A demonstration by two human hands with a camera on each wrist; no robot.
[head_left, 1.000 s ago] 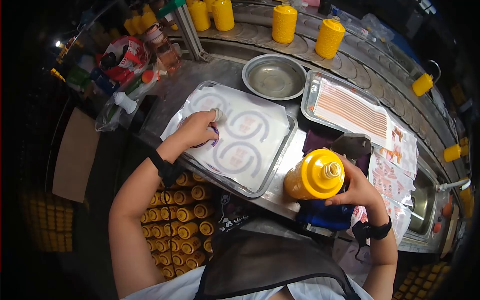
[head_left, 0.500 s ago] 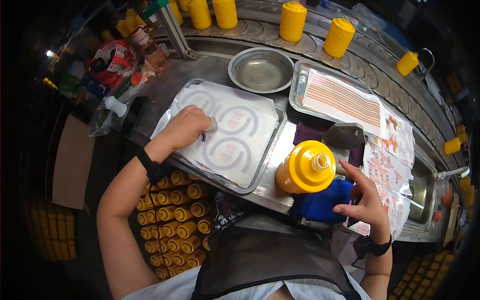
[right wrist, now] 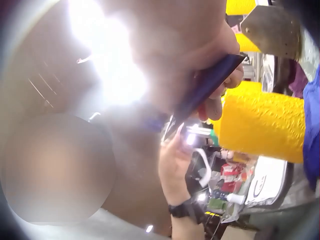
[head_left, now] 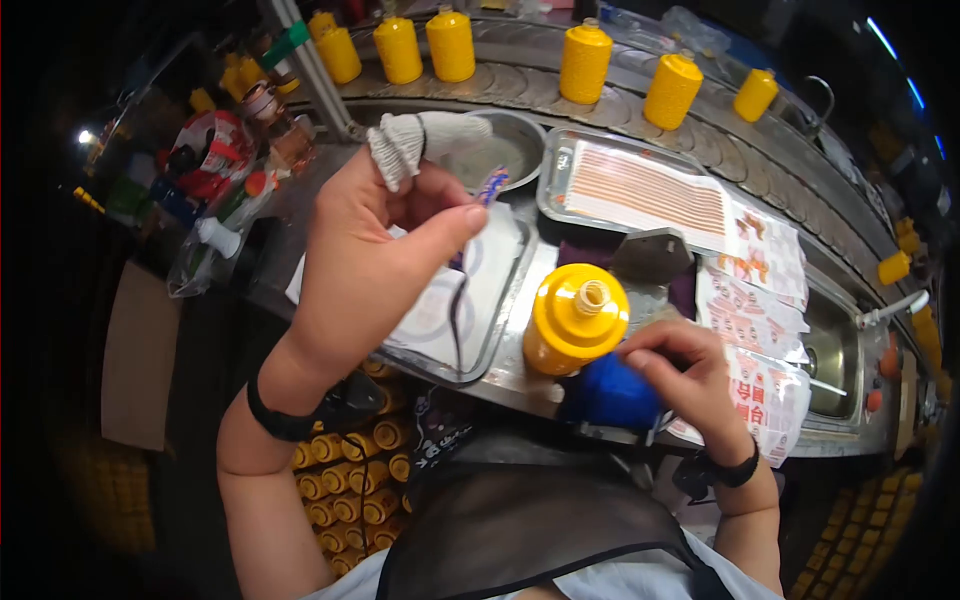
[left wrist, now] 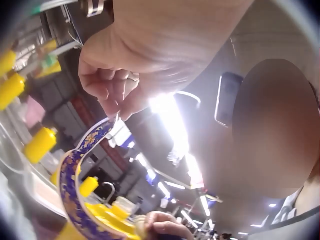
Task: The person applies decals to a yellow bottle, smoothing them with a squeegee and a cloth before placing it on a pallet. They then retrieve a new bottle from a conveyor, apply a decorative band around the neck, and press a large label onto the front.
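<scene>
My left hand (head_left: 365, 260), white knitted cover (head_left: 400, 150) on one finger, is raised over the left tray (head_left: 525, 265). Thumb and fingertips pinch one end of a curved decal strip (left wrist: 70, 185), dark blue with gold flowers, which hangs down freely. A yellow textured bottle (head_left: 560, 335) stands upright at the counter's front edge. Just right of it is my right hand (head_left: 690, 385), its fingers curled, fingertips close beside the bottle. In the right wrist view that hand holds a flat dark blue piece (right wrist: 215, 82); its exact kind I cannot tell.
White decal sheets (head_left: 435, 325) lie in the left tray. Behind stand a metal bowl (head_left: 520, 165) and a tray of striped strips (head_left: 640, 190). A blue cloth (head_left: 615, 390) and a metal stand (head_left: 650, 255) flank the bottle. Yellow bottles (head_left: 585, 65) line the conveyor.
My left hand has lifted off the sheets, bringing the decal strip up. The right hand has let go of the bottle, moved away, then come back beside it with fingers curled.
</scene>
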